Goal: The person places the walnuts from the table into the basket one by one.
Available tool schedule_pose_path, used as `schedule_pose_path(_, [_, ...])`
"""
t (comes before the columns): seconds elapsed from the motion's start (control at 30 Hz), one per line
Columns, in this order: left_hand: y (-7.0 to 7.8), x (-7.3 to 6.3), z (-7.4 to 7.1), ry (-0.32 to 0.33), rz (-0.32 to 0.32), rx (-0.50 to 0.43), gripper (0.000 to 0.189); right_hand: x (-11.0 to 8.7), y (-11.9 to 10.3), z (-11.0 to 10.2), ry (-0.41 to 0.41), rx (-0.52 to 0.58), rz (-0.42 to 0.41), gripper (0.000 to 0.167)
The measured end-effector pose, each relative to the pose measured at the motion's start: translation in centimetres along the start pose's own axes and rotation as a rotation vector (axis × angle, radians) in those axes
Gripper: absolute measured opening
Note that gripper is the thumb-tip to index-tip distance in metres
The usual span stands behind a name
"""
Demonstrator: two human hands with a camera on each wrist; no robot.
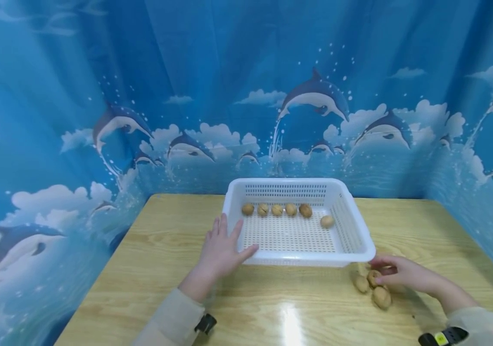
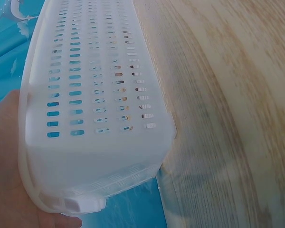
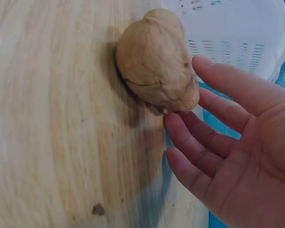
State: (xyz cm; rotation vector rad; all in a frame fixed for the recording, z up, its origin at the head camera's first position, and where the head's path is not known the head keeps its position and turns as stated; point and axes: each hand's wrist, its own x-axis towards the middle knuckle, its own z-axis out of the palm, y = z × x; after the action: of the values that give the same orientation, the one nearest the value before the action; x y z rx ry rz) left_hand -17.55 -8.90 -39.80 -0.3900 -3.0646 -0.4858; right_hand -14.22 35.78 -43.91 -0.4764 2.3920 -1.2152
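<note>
A white plastic basket (image 1: 298,259) with slotted walls stands on the table. Inside it, several walnuts (image 1: 277,210) form a row near the back wall, and a paler walnut (image 1: 327,221) lies apart to their right. My left hand (image 1: 222,250) rests on the basket's left front corner, fingers spread and straight. By the front right corner, my right hand (image 1: 406,275) pinches a walnut (image 1: 374,278) between thumb and fingers. Two more walnuts lie against it, one to the left (image 1: 361,284) and one in front (image 1: 381,298). In the right wrist view, a near walnut (image 3: 154,59) hides part of the fingers.
The wooden table (image 1: 142,278) carries the basket near its back edge. A blue curtain (image 1: 229,72) printed with dolphins hangs behind and at both sides. A small dark speck (image 3: 98,209) lies on the tabletop near the right hand.
</note>
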Motion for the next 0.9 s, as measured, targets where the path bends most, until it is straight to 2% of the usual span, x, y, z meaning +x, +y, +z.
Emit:
schedule_pose_path(0.27, [0.1, 0.1, 0.0, 0.009, 0.0, 0.0, 0.085, 0.1, 0.4, -0.1, -0.01, -0.029, -0.01, 0.046])
schedule_pose_path(0.4, [0.0, 0.1, 0.0, 0.007, 0.002, 0.005, 0.085, 0.1, 0.2, -0.2, 0.033, -0.065, -0.036, 0.044])
schedule_pose_path(0.6, [-0.1, 0.1, 0.1, -0.002, -0.002, 0.018, 0.085, -0.2, -1.0, -0.9, 0.14, -0.118, -0.023, 0.043])
schedule_pose_path(0.9, [-0.1, 0.2, 0.3, -0.002, -0.008, 0.018, 0.087, -1.2, -3.8, -3.3, 0.146, -0.086, -0.014, 0.046])
